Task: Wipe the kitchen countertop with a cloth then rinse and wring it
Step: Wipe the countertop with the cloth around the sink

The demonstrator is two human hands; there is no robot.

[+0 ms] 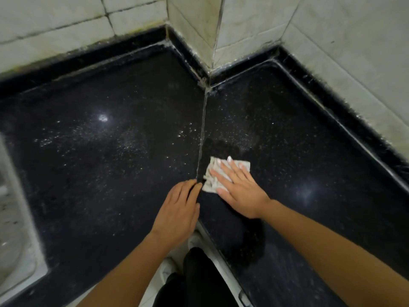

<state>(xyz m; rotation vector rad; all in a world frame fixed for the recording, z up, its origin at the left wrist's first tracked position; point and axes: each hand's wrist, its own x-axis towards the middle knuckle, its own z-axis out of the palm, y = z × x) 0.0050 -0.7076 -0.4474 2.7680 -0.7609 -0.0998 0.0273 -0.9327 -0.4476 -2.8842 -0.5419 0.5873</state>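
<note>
While the wipe is judged under way, with rinse and wring not yet begun, items stand as follows.

- Cloth (212,171): small, whitish, crumpled at its left edge; lies flat on the right-hand slab, just right of the seam (202,129). Judged light, limp and probably damp, so it will bunch instead of sliding unless pressed. Best taken by gathering the loose left edge into the palm.
- Right hand (239,189): flat on the cloth, fingers straight and spread, pressing, not gripping.
- Left hand (177,209): rests on the counter beside the cloth, fingers relaxed, holding nothing; fingertips at the seam.
- Black speckled granite countertop (110,162): L-shaped, glossy, with darker wet-looking patches near the cloth; likely slick.
- Steel sink (13,240): at far left, well apart from the cloth.
- Tiled wall (243,29): behind, grout stained.
</note>
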